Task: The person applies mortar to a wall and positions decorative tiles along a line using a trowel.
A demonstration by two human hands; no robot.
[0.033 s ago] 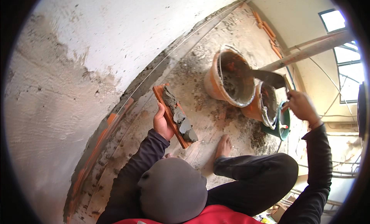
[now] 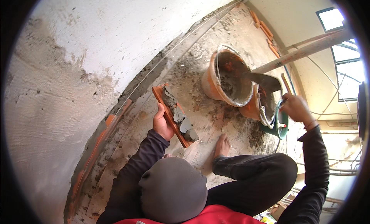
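Observation:
My left hand [image 2: 163,123] grips a flat reddish-orange brick [image 2: 169,117] by its long edge, thumb on the near side. Wet grey mortar [image 2: 179,117] lies in a lumpy strip along the brick. My right hand [image 2: 297,109], slightly blurred, is closed around a trowel [image 2: 266,81]. The trowel's dark, mortar-stained blade points left, over the rims of two orange buckets. The bigger bucket [image 2: 210,79] holds some grey mortar at its bottom. The smaller orange bucket [image 2: 250,111] stands beside it, partly hidden. Below my right hand is a green bucket [image 2: 283,127].
A rough plastered wall [image 2: 58,108] rises on the left. A taut string [image 2: 154,68] runs along its foot, above a row of orange bricks [image 2: 101,137]. More bricks [image 2: 266,31] lie at the far wall. A slanted pole [image 2: 304,52] stands behind the buckets. My bare foot [image 2: 222,145] rests on the mortar-spotted floor.
My right hand and the trowel have shifted slightly left. A tan, stick-like piece now shows upright above that hand. The left hand and its brick have hardly moved.

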